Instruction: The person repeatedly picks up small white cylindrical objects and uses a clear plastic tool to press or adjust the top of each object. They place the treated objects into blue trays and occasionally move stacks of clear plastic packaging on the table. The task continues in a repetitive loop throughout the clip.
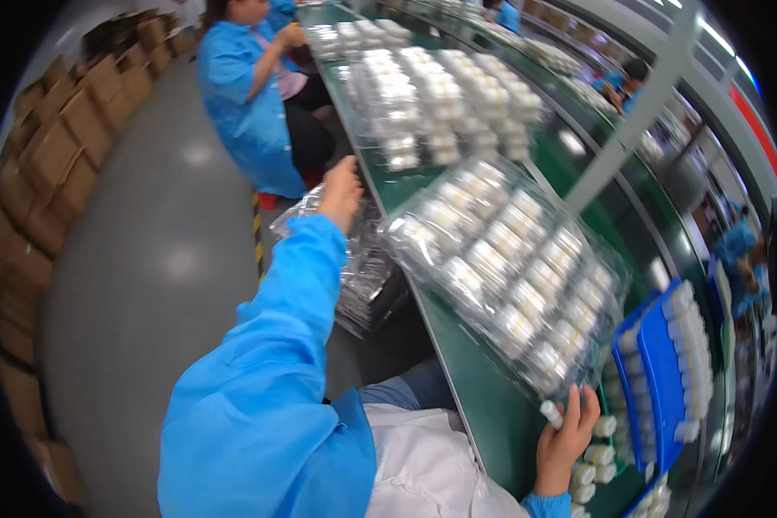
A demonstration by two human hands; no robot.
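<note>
At frame centre the left hand (341, 192), fingers loosely open, reaches the stack of empty clear trays (367, 272). At lower right the right hand (565, 436) pinches a small white bottle (551, 413) beside the filled clear tray (514, 268) (rows of white bottles inside).

Clear trays (509, 259) crowd the bench; its near edge (457, 363) seems free.

Left hand (341, 192) fingertips hidden behind clear trays (367, 276).

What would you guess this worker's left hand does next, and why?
Probably it drops onto the stack of empty clear trays and lifts the top one. The left hand hovers open just above that stack, while the right hand holds a small white bottle beside the filled tray.
</note>
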